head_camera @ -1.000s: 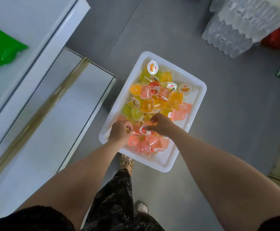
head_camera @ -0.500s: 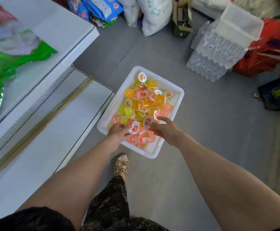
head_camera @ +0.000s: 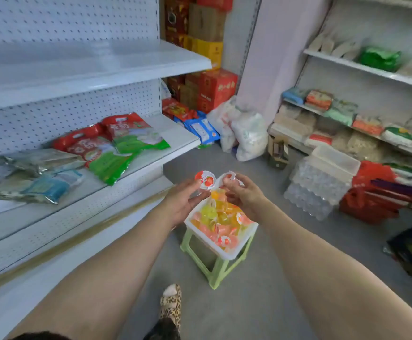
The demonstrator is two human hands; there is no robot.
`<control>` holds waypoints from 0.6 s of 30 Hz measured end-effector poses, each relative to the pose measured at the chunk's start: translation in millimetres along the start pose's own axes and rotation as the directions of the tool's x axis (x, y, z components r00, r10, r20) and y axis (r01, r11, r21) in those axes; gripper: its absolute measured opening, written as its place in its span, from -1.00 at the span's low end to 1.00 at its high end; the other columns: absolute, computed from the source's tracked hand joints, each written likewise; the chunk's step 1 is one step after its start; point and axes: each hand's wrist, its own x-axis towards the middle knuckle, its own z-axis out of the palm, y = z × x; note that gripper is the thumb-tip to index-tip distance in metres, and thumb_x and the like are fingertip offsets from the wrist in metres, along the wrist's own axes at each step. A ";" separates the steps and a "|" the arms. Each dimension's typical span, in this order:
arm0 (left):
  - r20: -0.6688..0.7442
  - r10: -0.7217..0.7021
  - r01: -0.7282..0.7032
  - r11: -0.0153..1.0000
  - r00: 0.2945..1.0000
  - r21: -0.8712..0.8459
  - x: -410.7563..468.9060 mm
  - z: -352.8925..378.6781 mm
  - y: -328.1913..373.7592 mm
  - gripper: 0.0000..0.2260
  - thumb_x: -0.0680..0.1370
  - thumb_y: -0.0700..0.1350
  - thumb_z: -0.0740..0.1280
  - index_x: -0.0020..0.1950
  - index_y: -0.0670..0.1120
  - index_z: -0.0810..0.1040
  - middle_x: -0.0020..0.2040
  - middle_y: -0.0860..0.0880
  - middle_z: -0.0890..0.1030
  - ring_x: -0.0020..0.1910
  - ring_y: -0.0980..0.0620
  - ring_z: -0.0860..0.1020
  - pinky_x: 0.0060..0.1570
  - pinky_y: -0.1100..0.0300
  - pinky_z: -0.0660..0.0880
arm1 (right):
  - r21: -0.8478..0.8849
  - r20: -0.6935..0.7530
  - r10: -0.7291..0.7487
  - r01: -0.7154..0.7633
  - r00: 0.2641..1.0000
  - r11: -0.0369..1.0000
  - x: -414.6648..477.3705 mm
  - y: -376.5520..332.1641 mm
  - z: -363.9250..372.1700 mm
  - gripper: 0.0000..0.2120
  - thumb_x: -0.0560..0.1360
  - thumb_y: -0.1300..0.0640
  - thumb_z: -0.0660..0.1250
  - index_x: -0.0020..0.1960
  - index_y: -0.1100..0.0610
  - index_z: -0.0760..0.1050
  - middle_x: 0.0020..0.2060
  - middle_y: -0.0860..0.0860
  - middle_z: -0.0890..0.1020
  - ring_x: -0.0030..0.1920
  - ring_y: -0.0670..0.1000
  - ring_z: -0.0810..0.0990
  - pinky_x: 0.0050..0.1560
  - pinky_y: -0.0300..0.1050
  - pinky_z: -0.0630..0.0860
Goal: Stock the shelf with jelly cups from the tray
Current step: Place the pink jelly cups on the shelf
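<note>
**A jelly cup in each hand, raised above the tray**

On your left stands the white pegboard shelf [head_camera: 126, 67]. Its middle board carries red-and-green snack bags [head_camera: 116, 146] and, nearer you, silvery and blue packets [head_camera: 35, 173], all lying flat.

Your left hand [head_camera: 183, 202] is raised off the shelf's front edge with the palm turned inward. Its thumb and curled fingers pinch a jelly cup [head_camera: 205, 179], whose strawberry lid faces you. Just beside it, your right hand [head_camera: 245, 196] grips a second jelly cup [head_camera: 228, 178] with its fingers curled round it. The two cups are very close, but you cannot tell whether they touch.

Below both hands, the white tray [head_camera: 224, 252] sits on a pale green stool [head_camera: 218, 271] on the grey floor [head_camera: 249, 295], near the shelf's base. It is heaped with jelly cups [head_camera: 214, 217] in pink, orange, yellow and green. Your foot in a leopard-print slipper [head_camera: 172, 303] is planted near the stool.

Farther right are wrapped packs of bottled water [head_camera: 318, 192] with a clear lidded box [head_camera: 335, 160] on top. Behind them, more shelves [head_camera: 372, 67] hold bagged goods.
</note>
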 end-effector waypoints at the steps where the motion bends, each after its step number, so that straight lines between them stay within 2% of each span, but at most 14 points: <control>1: -0.014 0.024 -0.025 1.000 1.000 -0.017 -12.9 1.9 16.4 -0.72 0.59 -0.21 0.33 0.27 -0.31 0.51 0.20 -0.23 0.59 0.14 -0.16 0.60 -0.06 0.19 0.62 | -0.023 0.020 -0.041 0.042 0.999 0.999 -4.0 -13.3 11.8 -0.59 0.35 -0.07 0.56 0.12 0.04 0.57 -0.05 0.06 0.63 -0.18 0.00 0.54 -0.07 -0.08 0.50; 3: -0.062 0.095 -0.098 0.994 0.994 -0.043 -40.2 -1.1 55.0 -0.68 0.59 -0.23 0.32 0.33 -0.26 0.47 0.23 -0.23 0.58 0.19 -0.18 0.57 -0.13 0.21 0.62 | -0.057 0.066 -0.124 0.128 0.990 0.990 -15.6 -42.7 41.3 -0.59 0.30 -0.16 0.57 0.04 0.00 0.61 -0.01 -0.01 0.64 -0.07 -0.02 0.58 -0.01 -0.09 0.48; 5: -0.108 0.162 -0.171 0.982 0.981 -0.077 -68.3 -6.9 90.6 -0.65 0.57 -0.27 0.33 0.36 -0.17 0.45 0.25 -0.25 0.57 0.21 -0.22 0.56 -0.10 0.16 0.64 | -0.102 0.094 -0.200 0.209 0.975 0.973 -25.6 -68.8 74.1 -0.47 0.22 -0.25 0.56 0.05 0.02 0.60 0.03 -0.04 0.66 -0.01 -0.05 0.60 -0.02 -0.11 0.48; 7: -0.132 0.214 -0.227 0.970 0.968 -0.090 -96.8 -18.0 124.3 -0.62 0.56 -0.31 0.33 0.35 -0.08 0.44 0.24 -0.25 0.56 0.17 -0.23 0.59 -0.05 0.11 0.65 | -0.142 0.141 -0.262 0.281 0.955 0.949 -33.6 -92.5 108.1 -0.31 0.14 -0.32 0.53 0.11 0.08 0.56 0.01 -0.04 0.69 -0.01 -0.07 0.62 -0.06 -0.14 0.46; 9: -0.148 0.285 -0.296 0.954 0.947 -0.058 -125.5 -32.9 155.9 -0.58 0.54 -0.33 0.33 0.36 -0.05 0.44 0.23 -0.24 0.56 0.07 -0.17 0.63 -0.06 0.11 0.65 | -0.167 0.186 -0.317 0.348 0.930 0.922 -41.2 -113.8 141.2 -0.28 0.14 -0.33 0.53 0.15 0.07 0.54 -0.02 -0.03 0.71 -0.02 -0.05 0.65 -0.07 -0.13 0.46; 11: -0.167 0.351 -0.358 0.934 0.921 -0.010 -152.4 -49.8 185.6 -0.57 0.53 -0.34 0.33 0.37 -0.06 0.45 0.23 -0.20 0.57 -0.03 -0.09 0.66 -0.04 0.13 0.64 | -0.193 0.240 -0.367 0.415 0.899 0.889 -51.0 -134.8 176.2 -0.38 0.25 -0.26 0.54 0.17 0.05 0.52 -0.03 -0.02 0.70 -0.03 -0.07 0.67 -0.08 -0.11 0.48; 13: -0.208 0.399 -0.402 0.915 0.893 0.029 -177.4 -70.9 213.9 -0.60 0.55 -0.35 0.32 0.35 -0.07 0.45 0.13 -0.17 0.62 -0.11 -0.05 0.67 -0.06 0.17 0.63 | -0.189 0.282 -0.412 0.471 0.866 0.861 -57.8 -154.3 213.7 -0.50 0.35 -0.15 0.55 0.15 0.07 0.50 -0.09 -0.02 0.69 -0.12 -0.14 0.68 -0.11 -0.14 0.51; 14: -0.229 0.419 -0.421 0.906 0.879 0.045 -190.1 -83.0 228.3 -0.62 0.55 -0.35 0.31 0.34 -0.09 0.45 0.08 -0.16 0.63 -0.11 -0.06 0.67 -0.10 0.19 0.64 | -0.172 0.303 -0.431 0.494 0.850 0.853 -60.6 -163.3 234.4 -0.57 0.38 -0.08 0.54 0.12 0.09 0.50 -0.14 -0.02 0.69 -0.20 -0.18 0.68 -0.15 -0.18 0.51; 16: -0.261 0.458 -0.456 0.887 0.849 0.075 -215.1 -111.4 257.6 -0.62 0.55 -0.33 0.34 0.35 -0.15 0.43 0.12 -0.20 0.62 0.01 -0.11 0.64 -0.14 0.17 0.65 | -0.146 0.357 -0.461 0.536 0.813 0.832 -67.0 -179.6 279.3 -0.68 0.42 0.02 0.52 0.06 0.08 0.48 -0.22 -0.03 0.66 -0.34 -0.26 0.64 -0.22 -0.24 0.49; 18: -0.299 0.490 -0.479 0.870 0.819 0.117 -242.6 -141.9 286.4 -0.61 0.53 -0.26 0.38 0.35 -0.19 0.44 0.17 -0.24 0.62 0.10 -0.15 0.64 -0.07 0.10 0.65 | -0.135 0.409 -0.491 0.583 0.769 0.801 -76.8 -193.4 327.8 -0.75 0.44 0.05 0.51 -0.01 0.05 0.47 -0.27 -0.09 0.64 -0.39 -0.29 0.61 -0.20 -0.21 0.50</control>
